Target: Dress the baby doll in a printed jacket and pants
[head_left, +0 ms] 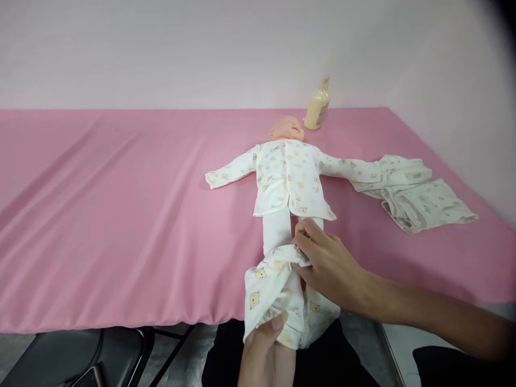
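A baby doll [282, 129] lies on its back, arms spread, in a white jacket [274, 177] with small animal prints. Matching baby pants [266, 279] are bunched around its lower legs, below the white thighs. With fingers and thumb, my right hand [322, 258] pinches the waistband near the doll's knees. Lower down, at the table's front edge, my left hand [264, 344] grips a pant leg, its thumb on top of the cloth. The doll's feet and most of my left fingers are hidden.
A pink cloth [121, 215] covers the table. Behind the doll's head stands a pump bottle [317, 107] of cream-coloured liquid. Folded printed baby clothes [427, 201] lie at the right, touching the doll's sleeve. A black chair [80, 355] is at the lower left.
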Demonstrator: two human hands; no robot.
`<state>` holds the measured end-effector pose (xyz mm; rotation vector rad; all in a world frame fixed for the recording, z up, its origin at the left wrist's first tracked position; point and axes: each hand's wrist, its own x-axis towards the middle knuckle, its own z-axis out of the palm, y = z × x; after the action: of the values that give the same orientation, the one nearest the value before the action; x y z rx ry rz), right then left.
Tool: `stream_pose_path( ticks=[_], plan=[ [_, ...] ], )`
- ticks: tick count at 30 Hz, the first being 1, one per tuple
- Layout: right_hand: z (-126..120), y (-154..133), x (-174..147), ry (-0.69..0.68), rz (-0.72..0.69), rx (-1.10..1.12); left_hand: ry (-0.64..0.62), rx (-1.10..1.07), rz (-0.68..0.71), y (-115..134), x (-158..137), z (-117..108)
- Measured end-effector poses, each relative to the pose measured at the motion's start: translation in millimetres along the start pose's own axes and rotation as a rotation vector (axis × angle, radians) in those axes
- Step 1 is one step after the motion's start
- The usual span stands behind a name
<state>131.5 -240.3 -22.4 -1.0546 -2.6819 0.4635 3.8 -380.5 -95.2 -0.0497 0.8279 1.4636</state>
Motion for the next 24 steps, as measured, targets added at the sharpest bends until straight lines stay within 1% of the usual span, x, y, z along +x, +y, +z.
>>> stream_pose_path(
  ticks=[4,8,11,12,14,16,18,21,24],
  plan=[
    [-2.5,-0.1,9.7,-0.040,0.043,0.019,-0.048,-0.045,0.009,-7.3,-18.2,20.6],
    [-5.5,2.9,15.3,-0.059,0.118,0.141,-0.050,-0.043,0.091,-10.4,-29.0,27.3],
    [-5.4,6.9,16.2,-0.015,0.143,0.265,-0.055,0.084,0.138,-11.1,-36.7,23.8],
    [-5.2,8.3,16.3,-0.001,0.148,0.308,-0.038,0.161,0.148,-10.5,-39.6,21.8],
    [-4.9,10.8,17.0,0.011,0.156,0.379,0.053,0.373,0.193,-8.1,-44.9,17.7],
    [-5.1,12.6,18.1,0.013,0.158,0.420,0.170,0.631,0.294,-5.4,-47.1,13.9],
    [-5.4,13.6,19.4,0.017,0.160,0.437,0.214,0.841,0.439,-4.7,-45.1,10.2],
    [-5.4,14.1,20.5,0.023,0.165,0.448,0.173,1.002,0.648,-9.1,-37.3,4.8],
    [-4.5,13.4,21.2,0.025,0.172,0.461,0.100,1.066,0.819,-18.9,-32.0,2.4]
  ],
)
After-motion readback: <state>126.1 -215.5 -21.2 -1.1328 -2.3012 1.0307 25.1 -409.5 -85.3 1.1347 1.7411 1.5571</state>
